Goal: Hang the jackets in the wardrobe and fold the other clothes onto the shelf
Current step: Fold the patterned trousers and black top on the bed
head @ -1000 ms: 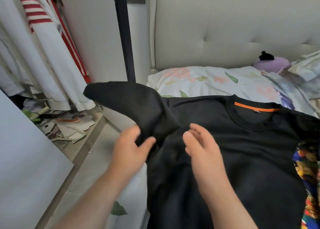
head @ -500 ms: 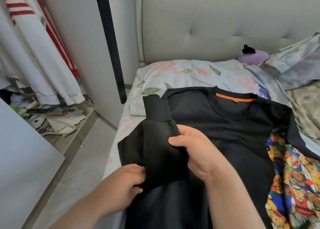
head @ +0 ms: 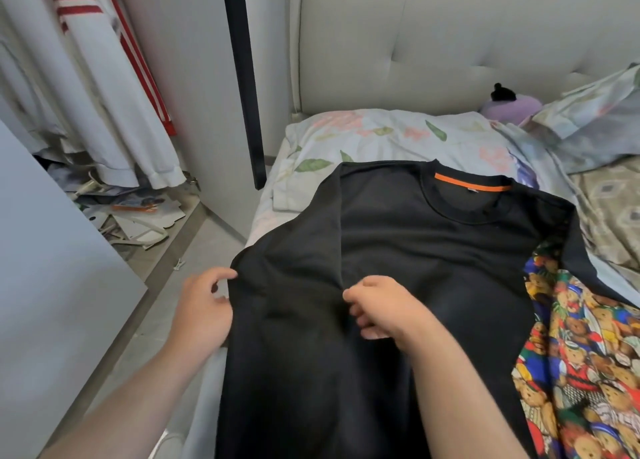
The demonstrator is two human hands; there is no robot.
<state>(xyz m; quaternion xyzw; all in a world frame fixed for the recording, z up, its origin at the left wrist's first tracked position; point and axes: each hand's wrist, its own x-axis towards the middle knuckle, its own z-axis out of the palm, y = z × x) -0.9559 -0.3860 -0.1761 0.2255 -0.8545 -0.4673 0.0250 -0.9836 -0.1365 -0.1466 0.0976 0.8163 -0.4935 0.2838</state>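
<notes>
A black sweatshirt [head: 433,250] with an orange neck tape lies face up on the bed [head: 374,136], collar toward the headboard. Its left sleeve is folded inward over the body. My left hand [head: 204,306] pinches the outer left edge of that fold with curled fingers. On the inner edge of the folded sleeve, near the middle of the chest, my right hand [head: 379,306] grips the cloth. A bright teddy-bear print garment [head: 581,354] lies under the sweatshirt's right side.
The open wardrobe [head: 194,87] stands at left with white and red-striped clothes [head: 104,87] hanging and clutter [head: 135,216] on its floor. A white door panel [head: 45,250] is near left. A purple plush [head: 512,105] and crumpled bedding [head: 595,119] lie by the headboard [head: 450,39].
The left sleeve, held up a second ago, has been brought across and laid flat on the sweatshirt's body. Both hands have moved down to the fold's edges.
</notes>
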